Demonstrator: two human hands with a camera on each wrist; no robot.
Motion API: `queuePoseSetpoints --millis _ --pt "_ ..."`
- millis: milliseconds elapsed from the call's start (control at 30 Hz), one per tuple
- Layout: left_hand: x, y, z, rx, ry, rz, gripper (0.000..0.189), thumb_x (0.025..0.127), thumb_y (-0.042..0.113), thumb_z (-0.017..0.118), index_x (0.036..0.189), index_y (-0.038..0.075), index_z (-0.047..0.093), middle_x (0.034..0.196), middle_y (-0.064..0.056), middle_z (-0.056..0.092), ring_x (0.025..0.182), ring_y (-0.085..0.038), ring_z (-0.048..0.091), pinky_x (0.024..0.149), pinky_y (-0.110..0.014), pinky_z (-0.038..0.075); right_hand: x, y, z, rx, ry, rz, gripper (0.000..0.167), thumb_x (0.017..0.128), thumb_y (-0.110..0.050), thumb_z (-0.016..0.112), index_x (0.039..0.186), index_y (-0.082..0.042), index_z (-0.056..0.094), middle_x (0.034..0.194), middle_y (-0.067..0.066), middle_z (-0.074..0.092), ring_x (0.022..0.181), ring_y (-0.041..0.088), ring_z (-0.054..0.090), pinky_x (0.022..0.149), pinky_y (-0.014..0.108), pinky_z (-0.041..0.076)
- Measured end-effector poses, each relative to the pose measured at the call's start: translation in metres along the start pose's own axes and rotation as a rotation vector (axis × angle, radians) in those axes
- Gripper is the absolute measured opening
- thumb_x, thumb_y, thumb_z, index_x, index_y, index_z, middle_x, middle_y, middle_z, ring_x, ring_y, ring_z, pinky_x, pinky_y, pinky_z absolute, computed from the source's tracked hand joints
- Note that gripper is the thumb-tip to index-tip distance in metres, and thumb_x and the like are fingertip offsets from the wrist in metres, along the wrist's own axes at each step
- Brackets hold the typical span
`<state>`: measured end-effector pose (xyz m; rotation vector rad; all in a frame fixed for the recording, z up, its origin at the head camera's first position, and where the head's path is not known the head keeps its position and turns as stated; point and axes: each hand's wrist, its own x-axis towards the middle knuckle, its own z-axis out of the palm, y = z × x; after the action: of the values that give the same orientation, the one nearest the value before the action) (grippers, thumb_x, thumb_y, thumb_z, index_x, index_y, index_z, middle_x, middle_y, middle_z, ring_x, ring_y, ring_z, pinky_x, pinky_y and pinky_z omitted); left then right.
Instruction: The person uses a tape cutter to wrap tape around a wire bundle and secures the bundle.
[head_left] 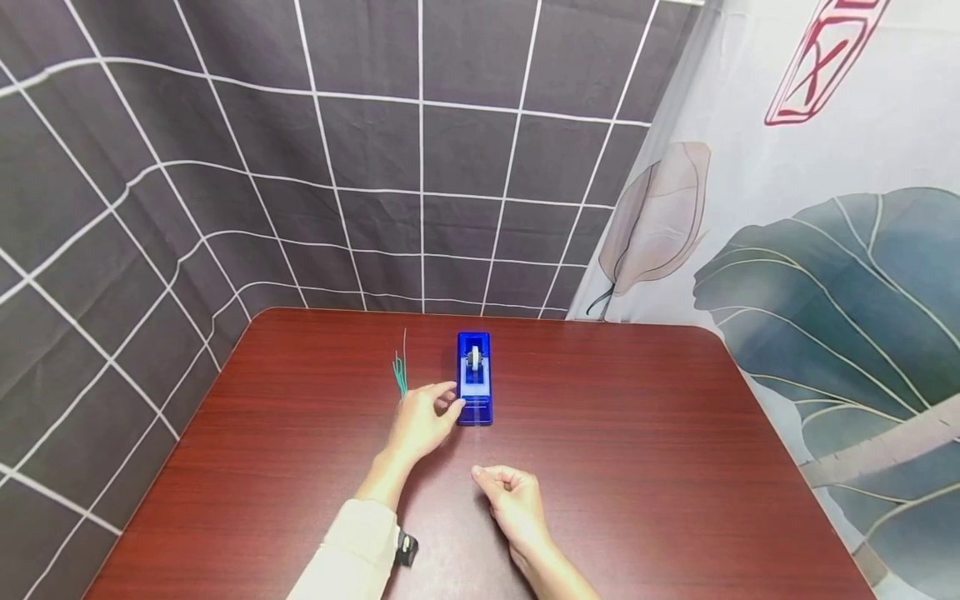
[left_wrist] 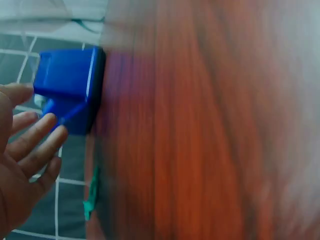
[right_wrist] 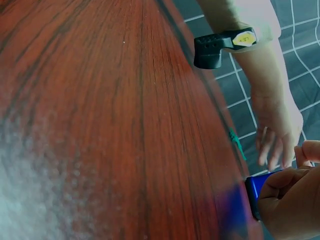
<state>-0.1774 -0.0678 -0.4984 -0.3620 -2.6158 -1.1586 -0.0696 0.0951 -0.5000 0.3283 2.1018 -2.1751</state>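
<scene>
A blue tape dispenser (head_left: 474, 408) with a small roll of tape (head_left: 474, 358) stands upright on the table. My left hand (head_left: 423, 421) is at its left side near the front, fingertips touching or almost touching it. In the left wrist view those fingers (left_wrist: 37, 142) look loosely extended beside the blue body. Nearer to me, my right hand (head_left: 516, 504) pinches the end of a faint clear strip of tape (head_left: 477, 442) that runs out from the dispenser's front. In the right wrist view the curled right hand (right_wrist: 295, 200) partly hides the dispenser.
Thin green strands (head_left: 400, 372) lie on the table just beyond the left hand. The reddish-brown table (head_left: 637, 433) backs onto a dark gridded curtain (head_left: 360, 142). A white curtain with leaf prints (head_left: 750, 167) hangs at the right.
</scene>
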Motion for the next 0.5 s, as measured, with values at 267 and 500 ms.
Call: queuePoseSetpoints --millis 267,500 --pt "0.005 -0.021 -0.013 0.041 0.052 -0.089 0.030 0.093 0.024 0.073 0.115 0.004 0.074 0.097 -0.007 0.076 0.087 -0.024 0.073 0.084 -0.045 0.054 0.001 0.001 -0.002 0.008 -0.002 0.003 0.025 0.092 -0.011 0.072 0.092 0.014 0.070 0.051 -0.011 0.039 0.044 0.001 0.029 0.044 0.017 0.024" --pt "0.008 -0.029 -0.024 0.189 0.070 -0.155 0.023 0.092 0.022 0.073 0.109 0.007 0.076 0.098 -0.007 0.075 0.092 -0.029 0.072 0.082 -0.049 0.053 0.001 0.002 -0.003 0.007 -0.002 0.000 0.027 0.091 -0.011 0.073 0.091 0.016 0.069 0.050 -0.010 0.038 0.043 0.001 0.029 0.043 0.016 0.023"
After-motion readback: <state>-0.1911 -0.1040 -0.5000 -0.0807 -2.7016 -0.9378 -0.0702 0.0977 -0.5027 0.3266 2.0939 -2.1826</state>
